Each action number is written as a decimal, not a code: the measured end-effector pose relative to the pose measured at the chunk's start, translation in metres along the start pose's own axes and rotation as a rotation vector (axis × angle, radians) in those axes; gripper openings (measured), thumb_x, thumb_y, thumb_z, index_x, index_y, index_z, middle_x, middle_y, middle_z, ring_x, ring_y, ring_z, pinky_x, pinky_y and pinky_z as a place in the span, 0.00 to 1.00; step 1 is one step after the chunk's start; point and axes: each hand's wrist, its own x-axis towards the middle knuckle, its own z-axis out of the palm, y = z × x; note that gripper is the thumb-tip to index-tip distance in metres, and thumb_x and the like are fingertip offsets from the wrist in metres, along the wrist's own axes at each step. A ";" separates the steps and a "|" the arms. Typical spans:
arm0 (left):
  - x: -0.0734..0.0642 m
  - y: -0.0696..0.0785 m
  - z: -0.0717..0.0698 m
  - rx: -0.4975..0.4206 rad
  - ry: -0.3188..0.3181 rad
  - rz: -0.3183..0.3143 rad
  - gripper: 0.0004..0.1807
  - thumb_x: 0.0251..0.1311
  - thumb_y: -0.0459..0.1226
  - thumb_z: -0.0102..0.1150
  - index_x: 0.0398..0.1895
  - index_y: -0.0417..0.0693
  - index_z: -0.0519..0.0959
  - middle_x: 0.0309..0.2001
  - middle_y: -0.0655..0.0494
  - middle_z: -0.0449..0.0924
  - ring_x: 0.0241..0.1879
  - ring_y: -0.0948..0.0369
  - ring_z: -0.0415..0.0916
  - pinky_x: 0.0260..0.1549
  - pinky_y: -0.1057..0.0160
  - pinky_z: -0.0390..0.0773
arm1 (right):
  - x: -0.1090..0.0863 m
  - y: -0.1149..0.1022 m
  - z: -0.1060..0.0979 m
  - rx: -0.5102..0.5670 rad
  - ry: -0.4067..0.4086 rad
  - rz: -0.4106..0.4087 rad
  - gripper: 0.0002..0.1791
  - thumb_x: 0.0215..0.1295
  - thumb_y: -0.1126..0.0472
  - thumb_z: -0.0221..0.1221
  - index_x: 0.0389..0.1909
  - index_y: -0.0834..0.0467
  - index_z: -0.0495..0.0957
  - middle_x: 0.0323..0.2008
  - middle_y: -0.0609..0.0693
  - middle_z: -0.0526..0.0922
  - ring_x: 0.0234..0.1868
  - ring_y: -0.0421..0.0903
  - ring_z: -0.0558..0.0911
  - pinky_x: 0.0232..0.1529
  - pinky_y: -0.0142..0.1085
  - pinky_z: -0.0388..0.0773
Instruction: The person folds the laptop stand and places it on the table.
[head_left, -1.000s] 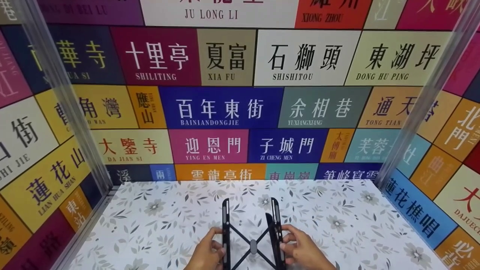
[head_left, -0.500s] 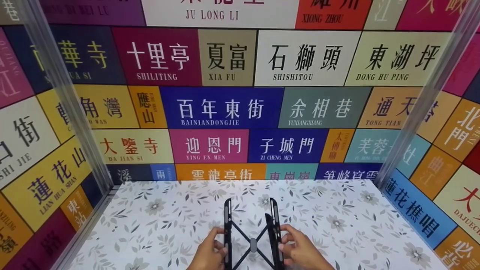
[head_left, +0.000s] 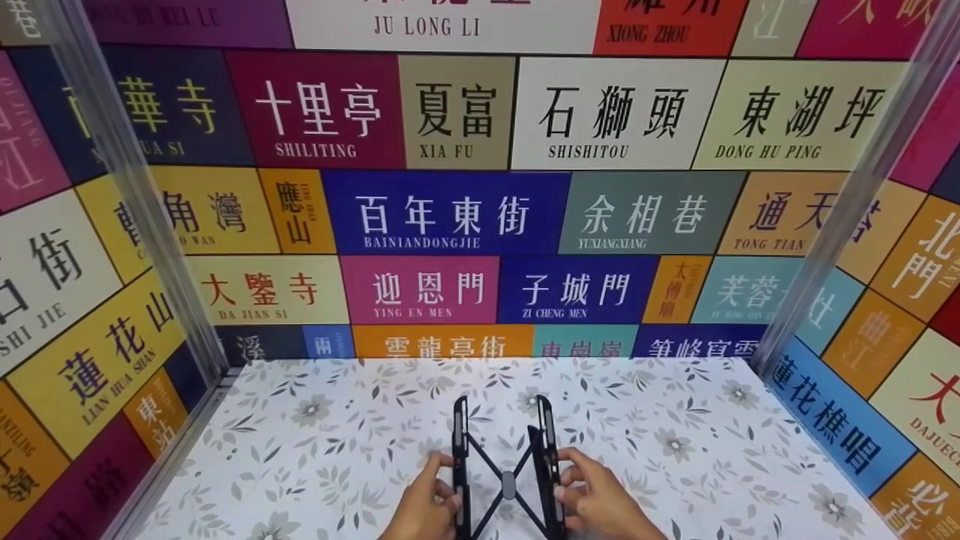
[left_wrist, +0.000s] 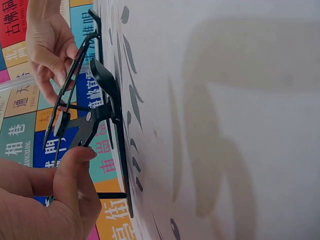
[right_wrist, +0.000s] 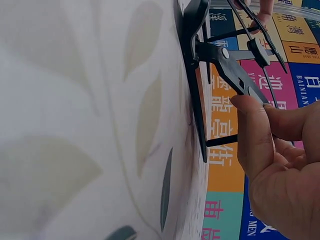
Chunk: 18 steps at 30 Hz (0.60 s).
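A black folding laptop stand [head_left: 509, 485] rests on the table, its two side rails joined by thin crossed bars with a grey hub in the middle. My left hand [head_left: 424, 501] grips the left rail between thumb and fingers. On the opposite side, my right hand [head_left: 602, 501] holds the right rail the same way. Seen from the left wrist, the left hand [left_wrist: 65, 195] pinches a hinged support arm [left_wrist: 85, 125] above the base bar. In the right wrist view, the right hand [right_wrist: 280, 160] pinches the matching arm [right_wrist: 235, 75]. The stand's near end is cut off in the head view.
The table [head_left: 315, 465] has a white cover printed with grey leaves and flowers. Behind it stands a wall [head_left: 450, 214] of colourful panels with Chinese lettering. Clear plastic strips [head_left: 832, 202] run down both corners, and similar panels line the sides.
Both hands have moved slightly inward, bringing the stand's two rails closer together. The crossed bars have narrowed with them. Both hands keep their hold.
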 end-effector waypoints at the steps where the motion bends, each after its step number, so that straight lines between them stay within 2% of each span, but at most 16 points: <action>1: 0.000 0.000 0.000 -0.001 0.000 0.002 0.26 0.54 0.24 0.54 0.56 0.48 0.65 0.26 0.48 0.76 0.16 0.59 0.72 0.14 0.63 0.75 | 0.000 -0.001 0.001 -0.003 0.000 0.002 0.25 0.60 0.69 0.58 0.58 0.57 0.66 0.32 0.54 0.73 0.30 0.46 0.77 0.24 0.45 0.80; 13: 0.001 0.001 0.006 -0.006 0.011 0.070 0.26 0.51 0.23 0.54 0.54 0.48 0.67 0.24 0.50 0.75 0.13 0.61 0.70 0.11 0.64 0.73 | -0.001 -0.008 0.005 -0.029 -0.008 0.017 0.24 0.61 0.68 0.57 0.58 0.57 0.66 0.31 0.52 0.72 0.28 0.45 0.77 0.24 0.45 0.81; 18: 0.000 0.001 0.007 0.012 0.019 0.054 0.26 0.51 0.24 0.54 0.54 0.49 0.67 0.24 0.51 0.75 0.15 0.60 0.72 0.12 0.63 0.74 | -0.002 -0.008 0.009 -0.042 0.000 0.018 0.24 0.60 0.69 0.57 0.58 0.56 0.66 0.31 0.53 0.72 0.28 0.45 0.76 0.23 0.45 0.80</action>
